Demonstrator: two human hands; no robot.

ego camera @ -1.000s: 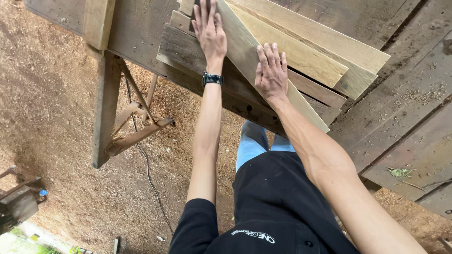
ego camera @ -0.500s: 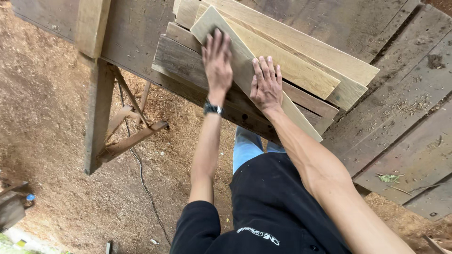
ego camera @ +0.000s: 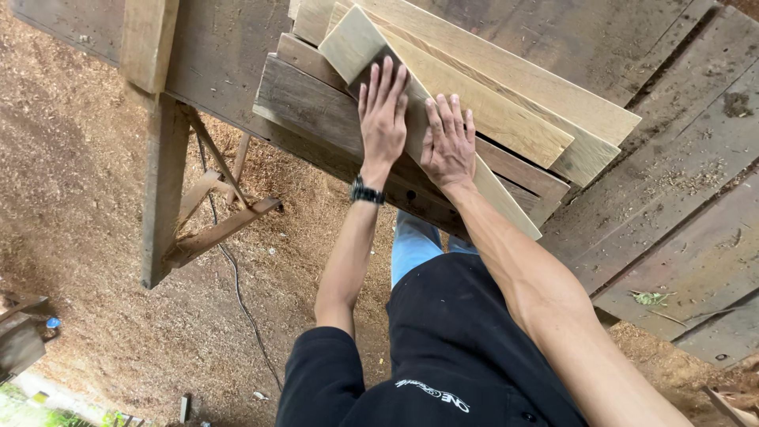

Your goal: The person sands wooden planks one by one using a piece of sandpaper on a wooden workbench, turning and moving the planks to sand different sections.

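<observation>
My left hand [ego camera: 383,119], with a black watch at the wrist, lies flat, fingers spread, on a pale narrow plank [ego camera: 506,198]. My right hand [ego camera: 448,144] presses flat on the same plank just beside it. The plank lies at a slant across a stack of boards [ego camera: 506,103], pale ones on top of darker grey ones [ego camera: 316,111]. Neither hand curls around the plank's edges. The stack rests on a weathered wooden bench [ego camera: 680,182].
A wooden post and braces [ego camera: 162,190] hold the bench up at the left. Sawdust covers the ground [ego camera: 71,221], and a thin black cable [ego camera: 237,292] runs across it. My black shirt and blue trousers fill the bottom middle.
My left hand has drawn back along the plank and now sits beside the right hand. The view has shifted, so more of the plank's far end shows.
</observation>
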